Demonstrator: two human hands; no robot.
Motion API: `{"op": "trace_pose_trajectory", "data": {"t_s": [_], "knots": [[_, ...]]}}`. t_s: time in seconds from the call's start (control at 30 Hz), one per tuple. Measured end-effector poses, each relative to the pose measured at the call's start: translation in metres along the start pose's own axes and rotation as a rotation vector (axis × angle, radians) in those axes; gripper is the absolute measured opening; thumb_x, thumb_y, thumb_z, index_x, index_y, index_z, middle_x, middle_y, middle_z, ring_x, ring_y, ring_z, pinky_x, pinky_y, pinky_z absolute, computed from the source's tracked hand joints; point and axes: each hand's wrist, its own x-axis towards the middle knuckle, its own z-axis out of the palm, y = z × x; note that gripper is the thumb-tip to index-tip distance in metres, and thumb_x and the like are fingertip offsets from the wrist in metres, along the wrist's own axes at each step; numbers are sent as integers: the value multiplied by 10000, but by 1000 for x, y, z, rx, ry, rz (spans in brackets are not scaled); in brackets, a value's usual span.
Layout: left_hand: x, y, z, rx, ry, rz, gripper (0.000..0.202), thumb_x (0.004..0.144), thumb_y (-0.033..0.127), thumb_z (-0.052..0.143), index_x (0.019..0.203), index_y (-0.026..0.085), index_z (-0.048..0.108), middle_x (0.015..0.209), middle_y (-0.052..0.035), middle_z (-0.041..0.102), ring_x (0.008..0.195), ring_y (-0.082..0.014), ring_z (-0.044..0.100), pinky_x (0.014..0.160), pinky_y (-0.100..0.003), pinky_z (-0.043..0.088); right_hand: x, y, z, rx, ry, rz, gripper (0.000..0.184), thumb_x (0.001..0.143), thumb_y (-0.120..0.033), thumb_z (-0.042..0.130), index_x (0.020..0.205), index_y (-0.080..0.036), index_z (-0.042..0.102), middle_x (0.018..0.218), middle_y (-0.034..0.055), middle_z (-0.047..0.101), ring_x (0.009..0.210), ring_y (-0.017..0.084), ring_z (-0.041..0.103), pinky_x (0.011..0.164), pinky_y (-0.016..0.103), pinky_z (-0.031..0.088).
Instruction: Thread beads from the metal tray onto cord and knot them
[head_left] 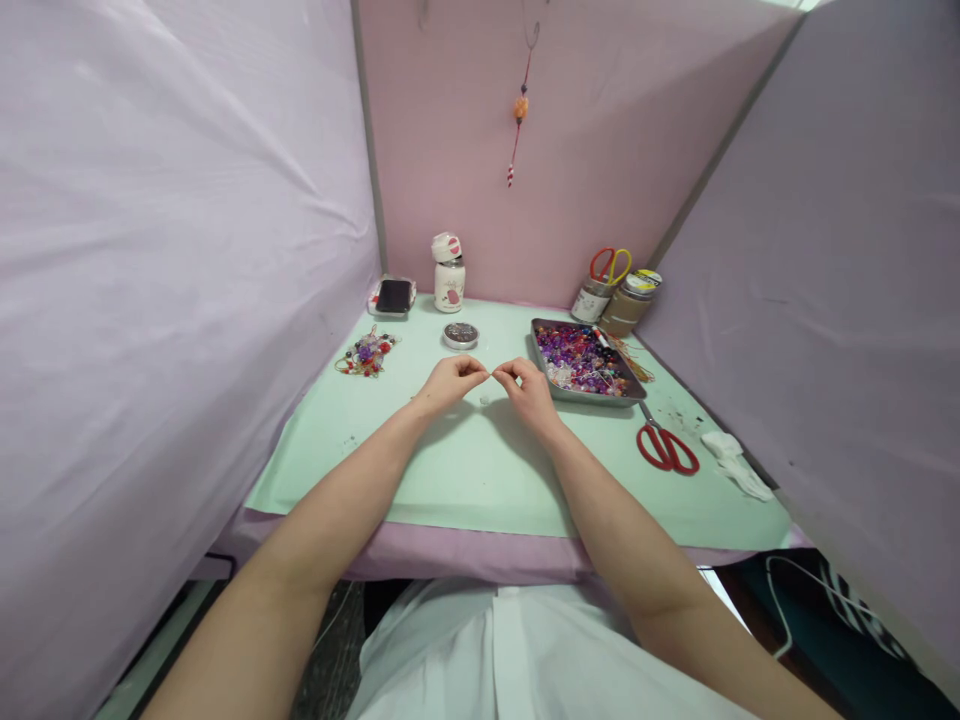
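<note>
A thin strand (491, 375), too fine to be identified with certainty, is pinched between the thumb and forefinger tips of the left hand (450, 383) and the right hand (531, 392). Both hands are closed in a fine pinch, with the other fingers curled in. The strand is held just above the green mat (480, 480), on the near side of the round tin (460, 334), and the bead tray (592, 399) stands just beside the right hand.

The step appears to be fine two-handed work on the strand. It is judged best done with the fingertips close together, the wrists steadied on the mat, and the strand lightly taut but not stretched. The work is best done low over the mat, so that anything dropped is caught there and does not roll off. The red scissors (666, 449) lie near, beyond the tray's near corner and clear of the right forearm.
</note>
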Motion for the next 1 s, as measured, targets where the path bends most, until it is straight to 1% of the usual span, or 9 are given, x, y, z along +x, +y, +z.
{"op": "trace_pose_trajectory", "data": {"t_s": [0.23,0.33,0.4,0.47,0.57,0.63,0.87,0.93,1.0], "knots": [[1,-2,1,12,24,1,252,702,377,619,748,139,687,754,-37,673,689,-140,560,660,-264,431,1,3,2,-18,-14,40,213,853,-355,522,719,-217,613,794,34,648,803,185,553,770,333,394],[2,-3,0,9,54,-15,242,691,371,620,735,143,687,746,-39,677,683,-144,570,671,-273,441,1,4,2,-32,-49,70,210,868,-346,496,786,-218,641,850,41,662,831,186,563,790,337,388],[2,-4,-2,20,86,-40,226,689,355,614,738,145,682,734,-38,675,675,-145,572,672,-276,446,1,6,2,-80,-108,94,189,869,-326,500,907,-227,656,917,43,670,867,188,568,822,348,373],[3,-5,-3,49,114,-50,213,691,341,605,741,147,676,730,-37,675,674,-147,574,670,-275,446,-1,7,3,-169,-196,94,206,850,-302,539,1014,-238,647,970,45,671,915,196,564,852,365,347],[4,-8,-3,106,136,-15,197,697,330,591,730,153,672,729,-36,678,687,-149,581,676,-269,439,-4,9,5,-314,-321,54,221,827,-275,583,1035,-243,650,995,55,668,981,214,548,857,373,322],[4,-10,-3,136,136,6,192,700,324,588,730,154,674,729,-37,682,691,-151,586,681,-270,435,-6,11,6,-371,-362,31,202,825,-258,590,1013,-243,662,1000,62,665,993,221,543,838,368,322],[3,-9,-2,173,120,11,190,711,328,594,739,158,674,743,-40,691,694,-157,592,679,-276,435,-6,16,11,-404,-366,0,163,814,-234,597,950,-256,683,968,61,665,948,221,545,801,361,322],[3,-8,-2,188,121,13,186,713,325,596,734,157,672,740,-40,690,690,-156,588,679,-276,432,-6,15,12,-391,-347,-11,127,816,-243,584,898,-247,681,947,57,668,927,213,553,809,361,326],[2,-7,-2,211,124,25,178,718,316,592,735,158,672,731,-38,684,679,-153,578,675,-277,426,-6,13,13,-360,-299,-9,111,812,-245,570,868,-233,666,932,52,677,902,204,568,826,366,331]]}}
